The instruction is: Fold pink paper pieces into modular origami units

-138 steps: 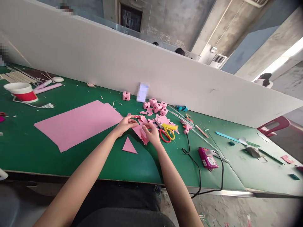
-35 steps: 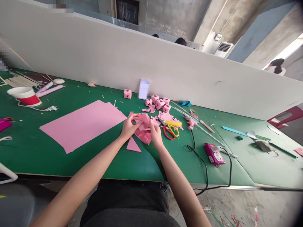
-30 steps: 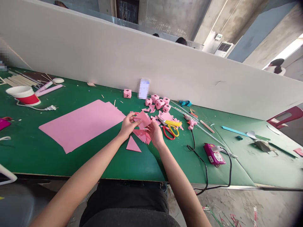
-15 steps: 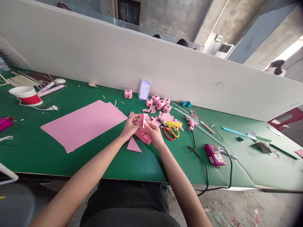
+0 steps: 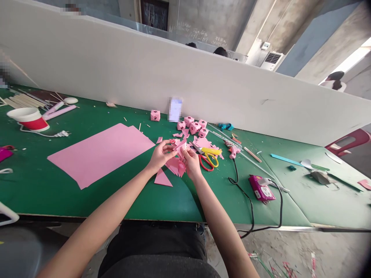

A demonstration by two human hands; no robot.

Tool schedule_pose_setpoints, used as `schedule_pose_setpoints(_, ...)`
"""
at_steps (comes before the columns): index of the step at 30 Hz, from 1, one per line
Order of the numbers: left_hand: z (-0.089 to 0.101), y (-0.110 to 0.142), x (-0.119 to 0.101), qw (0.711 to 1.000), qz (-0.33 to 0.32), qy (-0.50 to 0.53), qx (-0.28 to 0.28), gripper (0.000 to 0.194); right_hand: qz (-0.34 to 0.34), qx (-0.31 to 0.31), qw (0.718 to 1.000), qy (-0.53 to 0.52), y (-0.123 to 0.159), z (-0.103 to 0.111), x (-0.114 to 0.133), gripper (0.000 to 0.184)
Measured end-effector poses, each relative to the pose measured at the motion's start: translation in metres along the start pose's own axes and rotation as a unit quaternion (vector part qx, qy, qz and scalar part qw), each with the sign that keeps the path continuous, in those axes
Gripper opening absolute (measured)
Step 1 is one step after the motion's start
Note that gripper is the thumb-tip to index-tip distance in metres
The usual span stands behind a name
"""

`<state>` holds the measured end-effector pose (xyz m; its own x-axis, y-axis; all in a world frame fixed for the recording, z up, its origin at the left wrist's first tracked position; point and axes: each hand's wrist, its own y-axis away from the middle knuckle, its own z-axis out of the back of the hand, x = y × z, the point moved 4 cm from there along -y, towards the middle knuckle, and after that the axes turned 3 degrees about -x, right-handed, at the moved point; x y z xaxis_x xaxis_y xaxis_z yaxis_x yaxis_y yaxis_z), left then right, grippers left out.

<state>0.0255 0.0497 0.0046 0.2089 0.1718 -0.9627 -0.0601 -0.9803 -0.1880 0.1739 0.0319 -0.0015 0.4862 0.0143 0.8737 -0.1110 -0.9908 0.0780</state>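
A small folded piece of pink paper is pinched between my two hands above the table. My left hand grips its left side, and my right hand has thumb and fingers closed on its right side. Under them lie cut pink paper pieces, with a pink triangle nearest me. Scissors with red and yellow handles rest just right of my right hand. Several folded pink paper shapes with dark diamond marks stand behind the scraps.
A large pink sheet lies at left, near a red and white cup. Right of the scissors are a pink glue gun, its black cord and a magenta power block. A white partition bounds the table's back.
The folded pink paper has turned and moved slightly right in my fingers, its tip now leaning right. My right hand's grip has shifted a little. The whole view has moved slightly.
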Motion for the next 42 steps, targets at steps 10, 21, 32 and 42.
schedule_pose_setpoints(10, 0.0039, 0.0017, -0.0042, 0.999, 0.016, 0.015, -0.044, 0.060, -0.022, 0.046, 0.998, 0.044, -0.0010, -0.0007, -0.0038, 0.041)
schedule_pose_setpoints(21, 0.0036, 0.0033, -0.0072, 0.998, 0.013, 0.022, -0.054, 0.059, 0.001, 0.027, 0.998, 0.055, -0.0007, -0.0010, -0.0024, 0.037)
schedule_pose_setpoints(32, 0.0035, 0.0012, -0.0035, 0.999, 0.004, 0.019, -0.033, 0.055, 0.006, 0.028, 0.998, 0.060, -0.0001, -0.0019, -0.0030, 0.038)
schedule_pose_setpoints(42, 0.0044, 0.0006, -0.0036, 0.999, 0.005, 0.015, -0.036, 0.055, 0.014, 0.034, 0.996, 0.076, 0.0007, -0.0033, -0.0015, 0.037)
